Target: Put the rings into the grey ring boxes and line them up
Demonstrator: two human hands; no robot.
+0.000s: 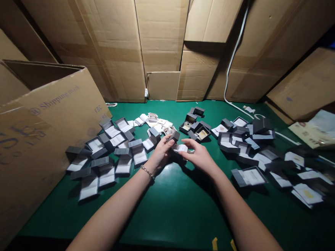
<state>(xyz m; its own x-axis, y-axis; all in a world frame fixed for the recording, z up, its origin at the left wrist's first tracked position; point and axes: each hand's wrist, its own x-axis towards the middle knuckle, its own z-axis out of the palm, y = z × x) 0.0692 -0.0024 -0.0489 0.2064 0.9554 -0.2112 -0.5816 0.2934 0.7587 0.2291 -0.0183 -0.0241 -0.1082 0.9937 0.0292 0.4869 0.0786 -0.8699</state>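
Observation:
My left hand [162, 151] is closed around a small dark grey box [174, 136], held just above the green table [164, 209]. A thin bracelet [147, 172] sits on that wrist. My right hand [200, 154] pinches a small white insert [181, 148] right beside the box. Both hands meet near the middle of the table. Several open grey boxes with white linings [104, 163] lie to the left, and loose white inserts [153, 120] lie just beyond my hands.
More open grey boxes [249, 146] spread across the right side. A large cardboard carton [26, 138] stands at the left. Cardboard sheets [161, 44] line the back, with a white cable [232, 61] hanging down. Papers [322, 132] lie at far right.

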